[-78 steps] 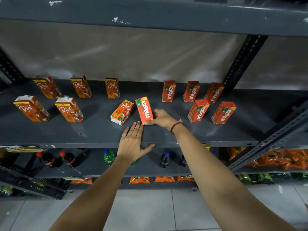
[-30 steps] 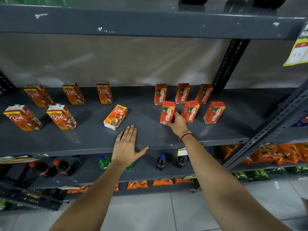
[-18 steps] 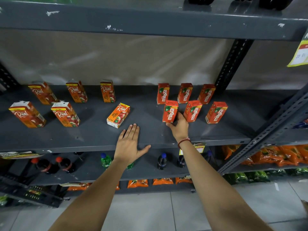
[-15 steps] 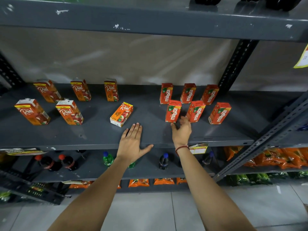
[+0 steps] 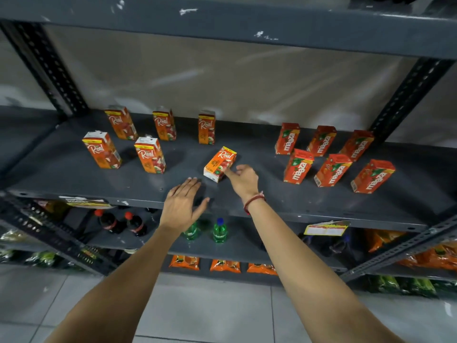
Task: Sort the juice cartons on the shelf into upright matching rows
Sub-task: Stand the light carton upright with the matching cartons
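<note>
One orange Real carton (image 5: 220, 163) lies flat in the middle of the grey shelf (image 5: 272, 201). My right hand (image 5: 243, 178) is at its lower right corner, fingers apart, fingertips touching its edge without a grip. Flat on the shelf's front edge rests my left hand (image 5: 181, 204), holding nothing. Several Real cartons stand upright at the left: three in a back row (image 5: 163, 123) and two in front (image 5: 150, 154). Upright at the right are several red Maaza cartons, three behind (image 5: 321, 140) and three in front (image 5: 298, 166).
The shelf above (image 5: 247, 28) overhangs the cartons. Slotted uprights stand at the back left (image 5: 47, 70) and right (image 5: 405, 92). Below are cola bottles (image 5: 121, 221), green bottles (image 5: 218, 231), orange snack packs (image 5: 223, 264) and a yellow price tag (image 5: 326, 227).
My right hand let go of the Maaza carton, now upright in the front right row, and moved left to the lying Real carton. The left hand stayed put.
</note>
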Tool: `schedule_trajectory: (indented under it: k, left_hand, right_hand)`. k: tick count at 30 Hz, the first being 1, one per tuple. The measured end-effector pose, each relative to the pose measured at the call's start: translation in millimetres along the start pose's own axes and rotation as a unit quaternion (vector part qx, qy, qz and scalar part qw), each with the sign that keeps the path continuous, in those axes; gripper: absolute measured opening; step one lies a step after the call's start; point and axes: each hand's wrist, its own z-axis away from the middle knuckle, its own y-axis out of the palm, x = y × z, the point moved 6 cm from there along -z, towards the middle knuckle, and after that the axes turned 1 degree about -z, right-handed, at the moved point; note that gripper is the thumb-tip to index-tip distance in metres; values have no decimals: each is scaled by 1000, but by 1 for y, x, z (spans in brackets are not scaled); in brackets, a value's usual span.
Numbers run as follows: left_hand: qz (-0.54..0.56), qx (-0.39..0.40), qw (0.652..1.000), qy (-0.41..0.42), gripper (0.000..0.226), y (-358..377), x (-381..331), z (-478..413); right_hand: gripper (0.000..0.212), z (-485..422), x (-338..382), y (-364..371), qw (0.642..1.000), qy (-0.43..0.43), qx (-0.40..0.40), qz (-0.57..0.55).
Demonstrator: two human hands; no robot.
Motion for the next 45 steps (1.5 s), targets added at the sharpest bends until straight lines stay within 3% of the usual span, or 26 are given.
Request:
schedule_trajectory:
  k: [4, 9, 14, 22, 35, 45]
  left_hand:
    - [-13, 7, 999, -37, 72, -3, 25, -4]
    - [-34, 24, 998, -50, 73, 4, 36, -4]
    - [-31, 14, 998, -54, 66, 4, 36, -4]
    - [-38, 14, 998, -52, 66, 6, 38, -4]
    - [-43, 21, 997, -55, 76, 8, 39, -4]
    - [-51, 32, 997, -56, 80, 11, 41, -4]
  right_hand:
    - [45, -6, 7, 34, 997, 53, 40, 26]
    - [70, -11, 2, 45, 990, 143, 15, 11]
    - [76, -19, 2, 49, 983, 170, 20, 62]
    - [52, -17, -7, 59, 991, 101, 74, 44]
    - [42, 13, 2, 53, 993, 22, 85, -79]
    - [47, 9, 9, 37, 994, -32, 76, -65]
